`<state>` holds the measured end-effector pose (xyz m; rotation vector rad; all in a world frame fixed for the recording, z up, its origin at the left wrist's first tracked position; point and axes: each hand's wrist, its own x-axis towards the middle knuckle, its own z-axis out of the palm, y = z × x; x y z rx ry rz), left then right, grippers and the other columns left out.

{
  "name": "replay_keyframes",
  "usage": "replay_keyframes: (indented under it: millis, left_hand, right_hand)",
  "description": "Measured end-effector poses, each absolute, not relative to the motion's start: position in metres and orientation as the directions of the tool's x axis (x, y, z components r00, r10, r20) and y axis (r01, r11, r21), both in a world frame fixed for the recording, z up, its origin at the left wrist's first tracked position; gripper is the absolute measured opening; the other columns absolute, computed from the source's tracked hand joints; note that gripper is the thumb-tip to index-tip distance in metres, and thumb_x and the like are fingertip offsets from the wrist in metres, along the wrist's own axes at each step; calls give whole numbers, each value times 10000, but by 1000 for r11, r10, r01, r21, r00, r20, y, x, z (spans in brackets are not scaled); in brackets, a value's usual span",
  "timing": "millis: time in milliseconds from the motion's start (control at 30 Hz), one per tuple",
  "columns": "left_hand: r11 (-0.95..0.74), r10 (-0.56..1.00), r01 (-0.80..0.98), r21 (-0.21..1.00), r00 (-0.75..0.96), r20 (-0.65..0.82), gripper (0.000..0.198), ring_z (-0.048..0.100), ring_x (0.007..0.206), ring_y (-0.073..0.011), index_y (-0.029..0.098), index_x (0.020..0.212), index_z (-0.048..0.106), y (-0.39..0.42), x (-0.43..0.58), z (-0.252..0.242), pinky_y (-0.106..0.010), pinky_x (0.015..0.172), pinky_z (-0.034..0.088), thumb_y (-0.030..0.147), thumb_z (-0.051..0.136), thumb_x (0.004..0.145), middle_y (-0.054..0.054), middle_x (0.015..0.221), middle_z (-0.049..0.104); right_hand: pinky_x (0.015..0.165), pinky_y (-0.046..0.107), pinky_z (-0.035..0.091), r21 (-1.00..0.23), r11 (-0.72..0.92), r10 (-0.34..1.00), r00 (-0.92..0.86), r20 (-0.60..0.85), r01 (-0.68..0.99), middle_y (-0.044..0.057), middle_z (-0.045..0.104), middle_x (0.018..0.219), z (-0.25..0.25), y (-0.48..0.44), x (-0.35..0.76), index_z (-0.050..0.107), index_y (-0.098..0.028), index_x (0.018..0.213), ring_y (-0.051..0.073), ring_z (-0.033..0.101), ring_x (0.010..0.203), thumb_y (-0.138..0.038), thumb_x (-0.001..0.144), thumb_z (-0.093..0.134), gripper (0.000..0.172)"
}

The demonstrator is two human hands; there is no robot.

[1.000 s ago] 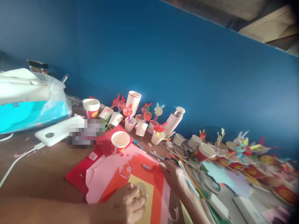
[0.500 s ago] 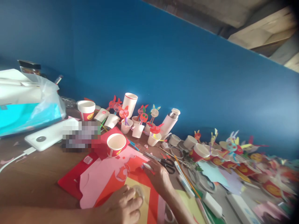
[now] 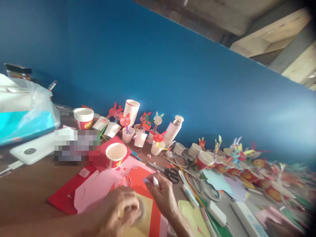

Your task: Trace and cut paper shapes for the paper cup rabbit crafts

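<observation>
The left hand [image 3: 118,210] curled closed around a small round piece [image 3: 141,210]. The right hand [image 3: 161,194] pinched a small white tube [image 3: 155,181] over red paper [image 3: 140,177].

On the wooden bench [image 3: 29,187], the person's left hand [image 3: 118,210] curls around a round, translucent ring [image 3: 141,210] resting over yellow paper [image 3: 144,227]. The right hand [image 3: 161,194] pinches a small white piece [image 3: 155,181] above red paper [image 3: 140,176]. Black-handled scissors [image 3: 172,176] lie just beyond it, and a red-printed paper cup [image 3: 116,155] stands nearby, upright on the paper pile.
</observation>
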<state>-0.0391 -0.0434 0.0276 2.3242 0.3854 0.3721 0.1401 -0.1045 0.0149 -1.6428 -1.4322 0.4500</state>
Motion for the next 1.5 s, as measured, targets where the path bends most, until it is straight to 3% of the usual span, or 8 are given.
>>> replay_keyframes:
  millis: [100, 300, 533, 667, 833, 1200, 1333, 1500]
  left_hand:
    - [-230, 538, 234, 945, 839, -77, 302, 497, 700, -131, 169, 844, 535, -31, -34, 30, -229, 615, 376, 466, 479, 830, -4, 769, 559]
    - [165, 517, 69, 984, 843, -146, 352, 455, 535, -89, 152, 827, 504, -23, -23, 12, -218, 502, 329, 475, 613, 741, 17, 671, 536]
    - [207, 578, 76, 975, 795, -184, 325, 479, 480, -89, 147, 767, 519, -20, -20, 2, -212, 470, 349, 442, 645, 713, 23, 600, 551]
    - [220, 636, 2, 976, 758, -145, 271, 492, 467, -96, 155, 734, 519, -10, -21, 3, -220, 472, 379, 410, 608, 730, 30, 571, 548]
    - [174, 645, 46, 984, 750, -149, 204, 590, 594, -151, 148, 792, 549, -1, -25, 7, -245, 548, 435, 348, 571, 758, -29, 619, 634]
    - [213, 693, 15, 977, 702, -162, 185, 587, 579, -135, 161, 736, 549, -9, -16, 29, -233, 539, 423, 330, 604, 684, -22, 656, 652]
    - [243, 711, -6, 970, 682, -174, 198, 600, 591, -136, 163, 758, 522, -1, -13, 30, -231, 522, 415, 320, 622, 689, -26, 715, 661]
    - [270, 734, -103, 957, 665, -135, 201, 626, 650, -151, 140, 777, 532, 10, -7, 27, -224, 508, 418, 314, 615, 717, -49, 799, 657]
  right_hand:
    - [548, 171, 394, -798, 81, 915, 273, 298, 597, -25, 590, 658, 13, -107, 135, 617, -177, 759, 110, 524, 607, -248, 797, 586, 86]
    - [536, 181, 394, -811, 88, 924, 257, 284, 579, -21, 617, 687, 3, -112, 125, 580, -185, 815, 112, 555, 598, -210, 788, 586, 37]
    - [558, 187, 388, -807, 75, 939, 230, 254, 586, -39, 632, 678, 1, -112, 117, 577, -200, 797, 104, 553, 601, -184, 792, 586, 18]
    - [604, 198, 425, -829, 122, 951, 176, 256, 545, -7, 638, 852, 6, -116, 119, 524, -207, 986, 116, 570, 690, -195, 818, 548, 171]
    - [703, 222, 445, -777, 172, 924, 174, 340, 606, 29, 616, 886, 7, -115, 127, 521, -195, 997, 133, 586, 796, -215, 927, 377, 162]
    - [489, 200, 354, -709, 74, 908, 247, 339, 702, -42, 517, 601, 0, -112, 138, 527, -189, 1090, 107, 484, 495, -267, 933, 363, 240]
    - [509, 198, 375, -692, 62, 892, 271, 362, 719, -24, 552, 642, -5, -109, 141, 524, -176, 931, 111, 526, 541, -264, 916, 381, 168]
    - [504, 201, 395, -667, 94, 871, 263, 414, 739, -10, 619, 673, -6, -111, 147, 598, -186, 977, 112, 552, 518, -291, 903, 418, 221]
